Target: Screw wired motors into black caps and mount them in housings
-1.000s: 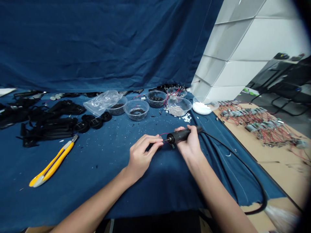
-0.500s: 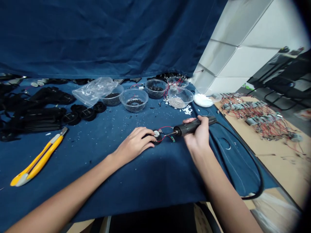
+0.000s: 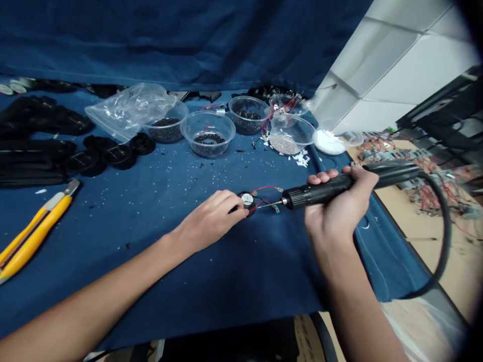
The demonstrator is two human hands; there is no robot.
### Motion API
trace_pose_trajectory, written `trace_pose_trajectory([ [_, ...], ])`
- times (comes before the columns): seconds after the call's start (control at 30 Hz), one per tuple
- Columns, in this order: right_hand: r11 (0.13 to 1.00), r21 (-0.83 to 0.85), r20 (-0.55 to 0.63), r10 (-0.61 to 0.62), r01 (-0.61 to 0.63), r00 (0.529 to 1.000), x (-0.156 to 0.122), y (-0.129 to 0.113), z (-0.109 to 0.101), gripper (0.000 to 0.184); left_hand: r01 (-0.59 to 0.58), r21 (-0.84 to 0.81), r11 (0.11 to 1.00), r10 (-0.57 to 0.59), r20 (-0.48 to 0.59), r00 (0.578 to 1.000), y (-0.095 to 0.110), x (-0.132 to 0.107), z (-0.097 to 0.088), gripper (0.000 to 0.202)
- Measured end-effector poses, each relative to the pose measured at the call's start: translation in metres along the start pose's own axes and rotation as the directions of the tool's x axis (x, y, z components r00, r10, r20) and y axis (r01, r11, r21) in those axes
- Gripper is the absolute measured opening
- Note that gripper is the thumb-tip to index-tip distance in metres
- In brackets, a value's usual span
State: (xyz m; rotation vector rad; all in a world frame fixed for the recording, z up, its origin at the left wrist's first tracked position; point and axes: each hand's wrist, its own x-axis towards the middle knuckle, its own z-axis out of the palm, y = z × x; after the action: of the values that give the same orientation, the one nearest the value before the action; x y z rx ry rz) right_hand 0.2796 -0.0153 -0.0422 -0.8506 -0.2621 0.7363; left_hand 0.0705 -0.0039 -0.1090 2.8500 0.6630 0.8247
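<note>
My left hand [image 3: 211, 218] rests on the blue cloth with its fingers closed on a small round black part [image 3: 247, 201] that has a white centre and thin red wires [image 3: 264, 190]. My right hand [image 3: 339, 206] is wrapped round a black electric screwdriver [image 3: 339, 184] held almost level. Its thin tip points left and ends just right of the round part. A thick black cable [image 3: 441, 236] loops from the tool's rear down to the right.
Several clear plastic bowls [image 3: 208, 132] of small parts stand at the back, beside a clear plastic bag [image 3: 124, 108]. Black plastic pieces [image 3: 45, 146] lie at the left, a yellow utility knife [image 3: 33, 234] nearer. Wired motors [image 3: 422, 186] cover the cardboard at the right.
My left hand has set the round part down on the cloth and holds it there. My right hand has drawn the screwdriver back to the right and a little higher.
</note>
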Motion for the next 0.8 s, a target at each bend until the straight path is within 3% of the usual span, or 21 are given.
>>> trace_pose_trajectory([
  [0.4,0.995,-0.060,0.041,-0.076,0.078,0.996,-0.004,0.001,0.000,0.014,-0.005,0.065,0.998,0.005,-0.003,1.000,-0.001,0.003,0.001,0.017],
  [0.57,0.977,-0.126,0.069,-0.163,0.170,0.984,-0.011,0.005,0.002,0.013,0.079,-0.019,0.997,-0.080,-0.059,0.995,-0.005,0.002,0.001,0.013],
  [0.8,0.931,-0.197,0.112,-0.290,0.308,0.950,-0.022,0.018,0.007,0.014,0.118,-0.134,0.984,-0.125,-0.049,0.991,-0.008,0.002,0.003,0.012],
])
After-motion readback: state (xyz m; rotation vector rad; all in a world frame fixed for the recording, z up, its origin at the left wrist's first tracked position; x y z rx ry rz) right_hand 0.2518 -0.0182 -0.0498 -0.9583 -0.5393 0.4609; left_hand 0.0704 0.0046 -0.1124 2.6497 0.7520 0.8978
